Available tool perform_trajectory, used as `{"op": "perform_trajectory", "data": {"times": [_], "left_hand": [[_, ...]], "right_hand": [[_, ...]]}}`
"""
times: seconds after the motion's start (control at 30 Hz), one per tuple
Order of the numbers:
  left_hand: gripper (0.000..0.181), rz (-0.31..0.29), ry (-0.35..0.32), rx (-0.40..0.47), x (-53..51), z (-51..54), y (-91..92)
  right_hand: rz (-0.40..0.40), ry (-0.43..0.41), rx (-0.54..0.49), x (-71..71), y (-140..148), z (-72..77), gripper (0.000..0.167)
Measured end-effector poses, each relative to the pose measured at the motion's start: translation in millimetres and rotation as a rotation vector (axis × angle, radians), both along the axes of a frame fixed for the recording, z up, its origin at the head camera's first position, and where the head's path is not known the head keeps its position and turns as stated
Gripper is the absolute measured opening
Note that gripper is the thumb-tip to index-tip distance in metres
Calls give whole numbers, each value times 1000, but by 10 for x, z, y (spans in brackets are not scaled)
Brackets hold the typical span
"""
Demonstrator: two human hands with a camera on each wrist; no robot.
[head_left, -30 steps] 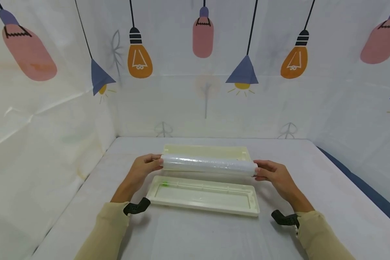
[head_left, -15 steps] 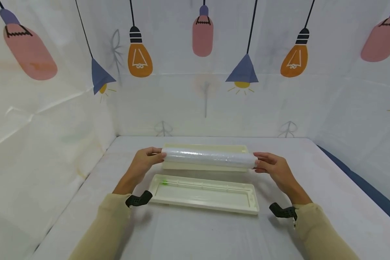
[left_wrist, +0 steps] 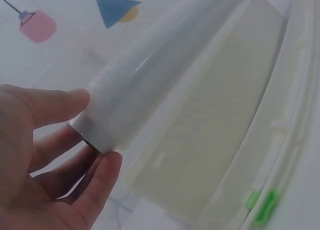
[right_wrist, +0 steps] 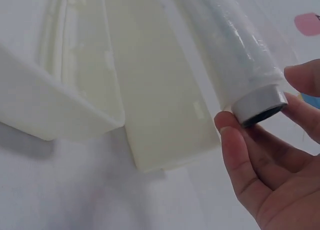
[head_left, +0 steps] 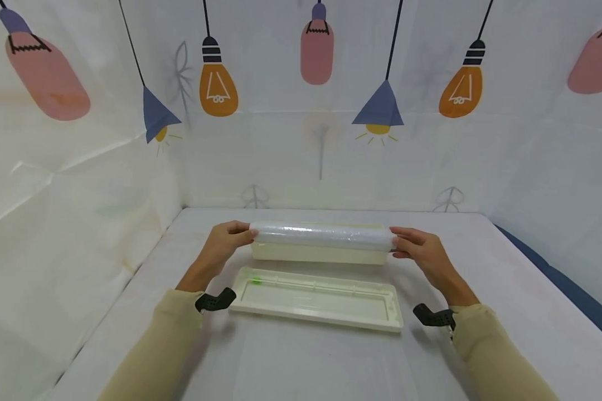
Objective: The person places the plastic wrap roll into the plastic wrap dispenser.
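Note:
A roll of clear plastic film (head_left: 323,235) lies level between both hands, above a long cream box (head_left: 321,253) and hiding much of its top. My left hand (head_left: 219,248) grips the roll's left end; in the left wrist view the thumb and fingers of that hand (left_wrist: 65,155) hold the film roll (left_wrist: 145,70) around its rim. My right hand (head_left: 428,257) holds the opposite end. The right wrist view shows the right hand's fingers (right_wrist: 240,150) around the grey core end (right_wrist: 260,105).
In front of the box lies a cream lid (head_left: 316,301), inner side up, with a green slider (head_left: 256,280) near its left end. A white cloth covers the table (head_left: 301,362); a patterned sheet (head_left: 276,150) stands behind it.
Both hands have raised the roll and moved it away from the lid, so the box's front side now shows below it. The box and lid have stayed in place.

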State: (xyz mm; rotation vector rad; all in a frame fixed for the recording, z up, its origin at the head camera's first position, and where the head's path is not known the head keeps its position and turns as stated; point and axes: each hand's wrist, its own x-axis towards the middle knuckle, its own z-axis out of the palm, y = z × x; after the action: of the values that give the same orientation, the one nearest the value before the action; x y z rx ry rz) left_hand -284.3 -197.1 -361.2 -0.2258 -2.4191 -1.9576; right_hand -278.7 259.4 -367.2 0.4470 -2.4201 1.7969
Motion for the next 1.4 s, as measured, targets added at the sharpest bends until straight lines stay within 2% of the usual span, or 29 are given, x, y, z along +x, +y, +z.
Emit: {"op": "perform_trajectory", "data": {"times": [0.33,0.7,0.93,1.07,1.23,1.4], "left_hand": [[49,-6,-15,3,-74,28,-7],[47,16,-24,8,-155,59,17],[50,27,-95,50,-228,59,30],[54,2,-108,64,-257,53,27],[61,-42,-73,7,-273,63,0],[54,-43,-44,-61,-290,67,-19]], "right_hand": [[-42,-2,146,-57,-42,76,62],[-54,5,163,-162,-37,99,59],[-71,-30,154,-223,-56,98,59],[-71,-43,153,-232,-66,101,58],[-54,-51,137,-238,-65,107,59],[-49,-46,153,-265,-69,105,59]]}}
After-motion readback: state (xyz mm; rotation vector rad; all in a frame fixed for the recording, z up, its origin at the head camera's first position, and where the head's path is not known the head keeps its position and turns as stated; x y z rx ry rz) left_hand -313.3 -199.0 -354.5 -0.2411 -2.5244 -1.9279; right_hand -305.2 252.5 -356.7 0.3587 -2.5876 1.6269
